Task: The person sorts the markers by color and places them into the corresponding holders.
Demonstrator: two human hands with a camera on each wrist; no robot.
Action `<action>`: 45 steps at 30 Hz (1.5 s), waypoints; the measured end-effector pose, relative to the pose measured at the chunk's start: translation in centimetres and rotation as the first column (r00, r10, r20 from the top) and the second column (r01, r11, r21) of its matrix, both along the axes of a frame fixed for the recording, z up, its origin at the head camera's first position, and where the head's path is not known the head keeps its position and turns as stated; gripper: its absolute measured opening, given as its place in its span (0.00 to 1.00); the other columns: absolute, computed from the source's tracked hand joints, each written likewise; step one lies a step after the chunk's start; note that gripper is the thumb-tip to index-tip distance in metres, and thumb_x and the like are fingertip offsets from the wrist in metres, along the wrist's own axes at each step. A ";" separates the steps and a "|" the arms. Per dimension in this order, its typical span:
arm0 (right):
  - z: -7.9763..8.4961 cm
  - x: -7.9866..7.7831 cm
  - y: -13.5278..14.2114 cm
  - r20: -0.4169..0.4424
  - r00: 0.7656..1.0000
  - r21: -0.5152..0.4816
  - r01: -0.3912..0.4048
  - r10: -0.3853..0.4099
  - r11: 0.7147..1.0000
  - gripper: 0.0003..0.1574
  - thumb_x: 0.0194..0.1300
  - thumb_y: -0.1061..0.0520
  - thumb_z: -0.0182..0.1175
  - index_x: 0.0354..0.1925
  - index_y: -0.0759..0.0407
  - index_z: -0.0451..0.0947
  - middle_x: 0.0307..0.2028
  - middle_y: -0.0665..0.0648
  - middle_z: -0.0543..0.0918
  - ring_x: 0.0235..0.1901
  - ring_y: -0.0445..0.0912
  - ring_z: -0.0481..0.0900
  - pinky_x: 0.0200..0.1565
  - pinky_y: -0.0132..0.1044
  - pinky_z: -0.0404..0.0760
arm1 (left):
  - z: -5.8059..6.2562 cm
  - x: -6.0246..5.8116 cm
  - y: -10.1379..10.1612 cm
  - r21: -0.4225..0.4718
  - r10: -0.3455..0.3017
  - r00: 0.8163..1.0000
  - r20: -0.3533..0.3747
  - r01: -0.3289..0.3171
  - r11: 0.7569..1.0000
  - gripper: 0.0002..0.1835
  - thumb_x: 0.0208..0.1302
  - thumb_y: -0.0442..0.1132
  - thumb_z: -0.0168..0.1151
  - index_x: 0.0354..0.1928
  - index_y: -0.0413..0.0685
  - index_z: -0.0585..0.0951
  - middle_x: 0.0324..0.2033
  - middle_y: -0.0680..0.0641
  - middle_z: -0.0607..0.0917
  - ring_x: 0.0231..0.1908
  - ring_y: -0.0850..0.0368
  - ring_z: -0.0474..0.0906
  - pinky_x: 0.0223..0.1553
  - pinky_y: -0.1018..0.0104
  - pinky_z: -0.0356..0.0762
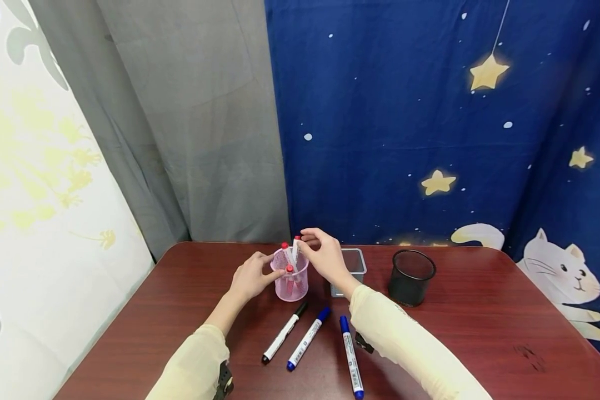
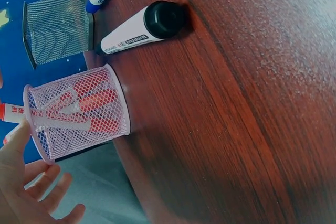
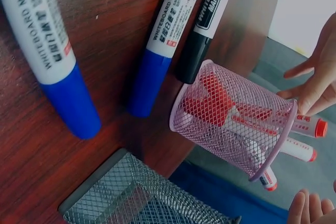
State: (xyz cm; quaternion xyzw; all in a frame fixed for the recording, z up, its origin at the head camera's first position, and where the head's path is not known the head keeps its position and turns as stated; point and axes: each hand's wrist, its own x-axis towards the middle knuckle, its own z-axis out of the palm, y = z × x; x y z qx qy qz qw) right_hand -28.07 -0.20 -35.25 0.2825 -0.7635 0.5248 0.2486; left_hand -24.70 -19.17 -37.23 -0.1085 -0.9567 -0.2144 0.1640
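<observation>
A pink mesh pen cup (image 1: 291,286) stands upright with three red-capped whiteboard markers (image 3: 307,126) leaning in it, ends above the rim. My left hand (image 1: 251,276) grips the cup's rim, thumb on the near side and fingers around the left. In the left wrist view, the left hand (image 2: 23,182) shows its other fingers spread below the rim. My right hand (image 1: 325,256) hovers at the rim's right side beside the rear marker, fingers loosely bent. The right wrist view shows the right hand's fingers (image 3: 310,208) apart from the marker ends, holding nothing.
In front of the cup lie a black marker (image 1: 282,336) and two blue markers (image 1: 307,341). A grey square mesh holder (image 1: 357,261) stands behind my right forearm, with a round black mesh cup (image 1: 411,280) farther right. Curtains hang past the table's (image 1: 190,289) back edge.
</observation>
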 end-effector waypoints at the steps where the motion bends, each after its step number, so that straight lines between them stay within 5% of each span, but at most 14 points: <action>1: 0.0 0.0 0.1 -0.001 1.000 0.003 0.001 -0.001 1.000 0.14 0.52 0.62 0.63 0.40 0.62 0.78 0.32 0.56 0.81 0.30 0.41 0.79 0.34 0.33 0.76 | 0.0 0.0 0.0 0.000 -0.001 1.000 -0.001 0.001 1.000 0.29 0.50 0.55 0.62 0.49 0.41 0.78 0.38 0.46 0.77 0.38 0.52 0.74 0.34 0.54 0.70; 15: 0.8 -0.3 3.6 -0.021 1.000 0.108 0.017 -0.015 0.994 0.14 0.54 0.56 0.62 0.41 0.58 0.78 0.34 0.55 0.81 0.32 0.40 0.78 0.33 0.36 0.77 | -0.1 0.1 -0.1 0.017 -0.005 1.000 0.003 0.005 1.000 0.30 0.50 0.55 0.62 0.50 0.41 0.77 0.38 0.46 0.77 0.38 0.51 0.74 0.35 0.54 0.70; 31: 1.5 0.1 10.8 -0.089 0.992 0.305 0.115 -0.092 0.945 0.17 0.55 0.54 0.61 0.44 0.58 0.77 0.37 0.53 0.80 0.38 0.45 0.77 0.31 0.35 0.77 | -0.1 0.1 0.0 0.018 -0.014 1.000 0.005 0.014 1.000 0.30 0.50 0.55 0.62 0.50 0.40 0.77 0.40 0.44 0.77 0.41 0.49 0.73 0.38 0.52 0.70; 45: -1.4 0.7 13.2 -0.101 0.985 0.401 0.168 -0.139 0.901 0.20 0.55 0.50 0.61 0.44 0.57 0.77 0.41 0.52 0.79 0.40 0.45 0.75 0.39 0.42 0.72 | 0.0 0.8 0.1 -0.005 -0.030 1.000 -0.003 0.030 1.000 0.30 0.52 0.54 0.61 0.52 0.38 0.75 0.39 0.44 0.76 0.41 0.50 0.73 0.38 0.53 0.70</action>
